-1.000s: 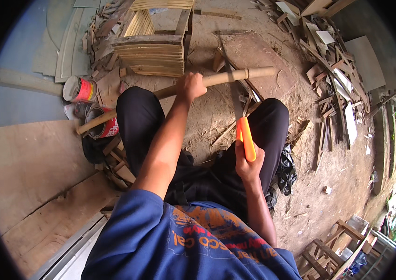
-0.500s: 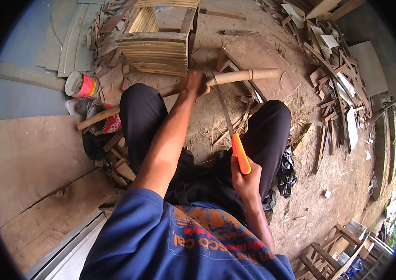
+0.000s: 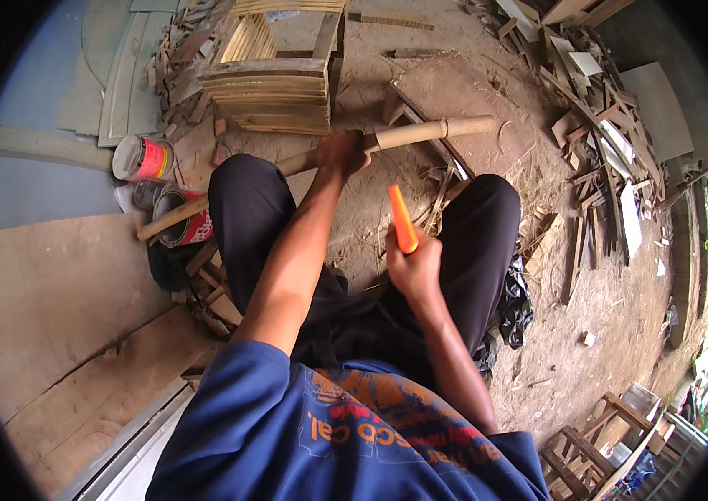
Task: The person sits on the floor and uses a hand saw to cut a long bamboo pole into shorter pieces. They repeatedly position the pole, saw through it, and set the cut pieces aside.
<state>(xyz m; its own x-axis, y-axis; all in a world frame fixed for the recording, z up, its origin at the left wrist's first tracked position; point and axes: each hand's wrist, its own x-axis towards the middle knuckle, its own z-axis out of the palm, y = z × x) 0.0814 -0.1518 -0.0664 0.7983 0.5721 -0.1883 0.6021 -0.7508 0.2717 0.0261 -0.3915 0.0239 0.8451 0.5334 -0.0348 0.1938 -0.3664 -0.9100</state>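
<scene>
A long bamboo pole (image 3: 441, 129) lies across in front of me, over my left thigh, its left end by the paint cans. My left hand (image 3: 344, 153) is wrapped round the pole near its middle. My right hand (image 3: 415, 263) grips the orange handle of a hand saw (image 3: 402, 219). The saw's blade is hard to make out; its handle points up toward the pole, just right of my left hand. A pale cut-like edge shows on the bamboo beside my left fist.
Paint cans (image 3: 143, 159) stand left of my knee. A slatted wooden crate (image 3: 268, 96) sits ahead, and a flat brown board (image 3: 466, 104) lies under the pole's right end. Scrap wood (image 3: 613, 142) is heaped at the right, with a wooden frame (image 3: 592, 455) at the lower right.
My right hand has pushed the saw forward and slightly left, toward the pole. The blade, visible before, now barely shows. My left hand keeps its grip on the bamboo.
</scene>
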